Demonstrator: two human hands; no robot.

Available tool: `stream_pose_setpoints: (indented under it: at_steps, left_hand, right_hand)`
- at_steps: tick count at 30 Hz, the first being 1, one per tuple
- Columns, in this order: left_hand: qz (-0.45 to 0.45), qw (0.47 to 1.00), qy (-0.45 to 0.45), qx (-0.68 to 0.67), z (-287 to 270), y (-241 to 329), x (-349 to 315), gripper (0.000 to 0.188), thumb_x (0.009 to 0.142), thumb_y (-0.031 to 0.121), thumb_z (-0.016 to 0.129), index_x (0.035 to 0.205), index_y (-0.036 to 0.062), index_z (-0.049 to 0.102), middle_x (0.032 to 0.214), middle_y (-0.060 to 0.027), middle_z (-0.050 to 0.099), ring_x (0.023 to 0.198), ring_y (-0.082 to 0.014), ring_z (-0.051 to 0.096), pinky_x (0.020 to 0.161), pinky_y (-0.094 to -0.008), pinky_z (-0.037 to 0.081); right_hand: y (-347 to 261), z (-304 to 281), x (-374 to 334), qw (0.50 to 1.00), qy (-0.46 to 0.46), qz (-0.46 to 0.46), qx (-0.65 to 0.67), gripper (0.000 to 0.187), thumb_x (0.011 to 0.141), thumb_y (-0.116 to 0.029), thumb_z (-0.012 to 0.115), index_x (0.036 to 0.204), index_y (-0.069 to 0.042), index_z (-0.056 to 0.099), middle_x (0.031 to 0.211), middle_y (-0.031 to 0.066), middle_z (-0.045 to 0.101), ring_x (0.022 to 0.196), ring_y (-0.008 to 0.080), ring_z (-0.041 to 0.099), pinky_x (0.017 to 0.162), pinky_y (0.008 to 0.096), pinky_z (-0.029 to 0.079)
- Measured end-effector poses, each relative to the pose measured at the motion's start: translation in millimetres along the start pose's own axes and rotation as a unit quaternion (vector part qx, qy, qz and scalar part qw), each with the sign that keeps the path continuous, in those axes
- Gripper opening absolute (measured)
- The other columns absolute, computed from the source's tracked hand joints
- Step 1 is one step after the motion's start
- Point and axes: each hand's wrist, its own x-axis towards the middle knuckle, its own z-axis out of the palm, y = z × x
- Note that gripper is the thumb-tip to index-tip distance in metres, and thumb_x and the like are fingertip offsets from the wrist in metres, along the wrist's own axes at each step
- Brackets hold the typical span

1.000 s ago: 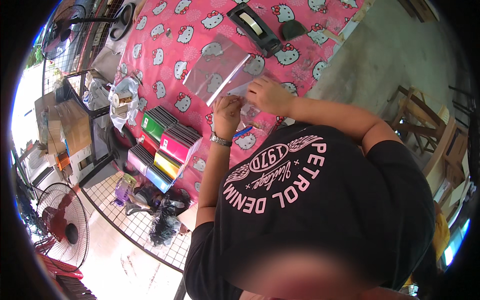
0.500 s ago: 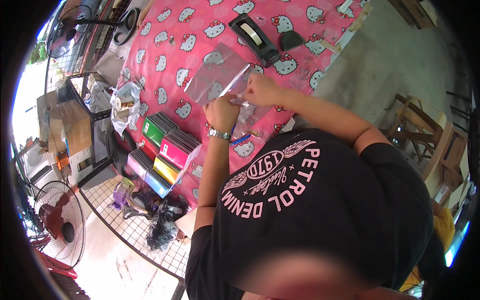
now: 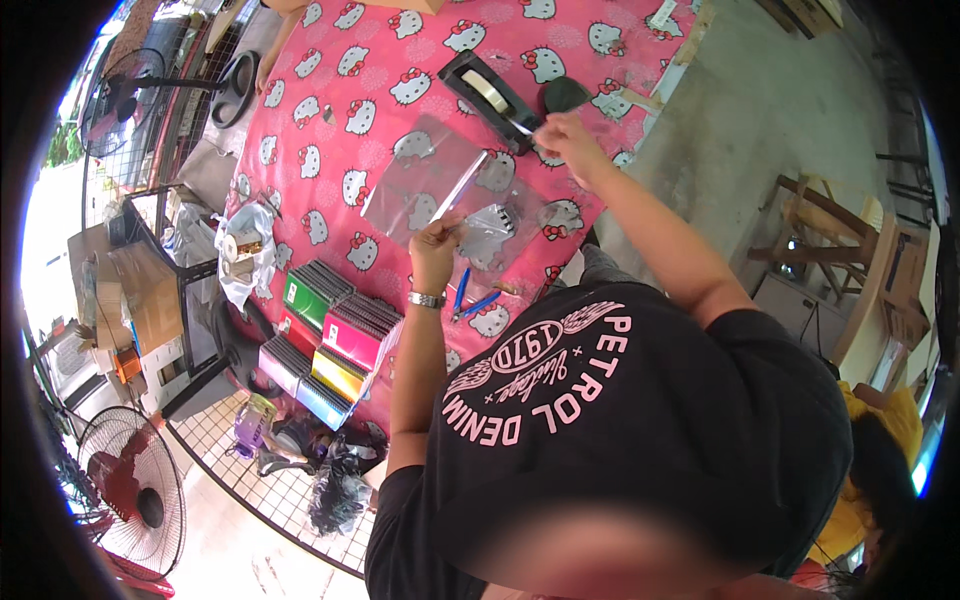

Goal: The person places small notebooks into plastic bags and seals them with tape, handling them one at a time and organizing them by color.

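My left hand (image 3: 436,243) pinches the edge of a clear plastic bag (image 3: 425,175) that lies flat on the pink table cover. Farther right, my right hand (image 3: 572,148) is at the near end of a black tape dispenser (image 3: 488,102), its fingers closed on a short, pale strip of tape (image 3: 522,128). A roll of tape (image 3: 486,91) sits in the dispenser. Between my hands lies a small clear packet (image 3: 490,226) with some dark bits showing. A tool with two blue handles (image 3: 477,302) rests just right of my left wrist.
Stacked spiral notebooks (image 3: 355,330) in several colours stand left of my forearm. Near them hangs a white plastic bag (image 3: 248,255) with rolls inside. A dark rounded object (image 3: 564,95) sits beside the dispenser. Another person's hand (image 3: 266,72) shows at the far left table edge.
My right hand has moved from beside my left hand out to the tape dispenser. My left hand stays at the plastic bag. The whole view has shifted slightly.
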Motion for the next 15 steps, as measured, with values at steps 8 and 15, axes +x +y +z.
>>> stream_pose_setpoints:
  at_steps: [8, 15]
  left_hand:
    - [0.056, 0.994, 0.093, 0.018, 21, -9, -2, 0.016, 0.081, -0.004, 0.058, 0.094, -0.0025, 0.066, 0.088, -0.0032, 0.066, 0.076, -0.008, 0.057, 0.07, -0.0215, 0.046]
    - [0.019, 0.998, 0.062, -0.005, 18, -4, -2, 0.015, 0.083, -0.001, 0.057, 0.095, -0.0036, 0.066, 0.09, -0.0037, 0.066, 0.076, -0.0081, 0.058, 0.072, -0.0218, 0.046]
  right_hand:
    - [15, 38, 14, 0.908, -0.328, 0.223, 0.136, 0.005, 0.088, -0.01, 0.054, 0.084, -0.008, 0.053, 0.075, -0.0016, 0.051, 0.051, 0.0037, 0.039, 0.047, 0.0186, 0.033]
    - [-48, 127, 50, 0.584, -0.537, -0.092, -0.602, 0.046, 0.071, -0.045, 0.072, 0.065, -0.002, 0.057, 0.06, 0.0092, 0.058, 0.055, 0.0183, 0.054, 0.051, 0.034, 0.043]
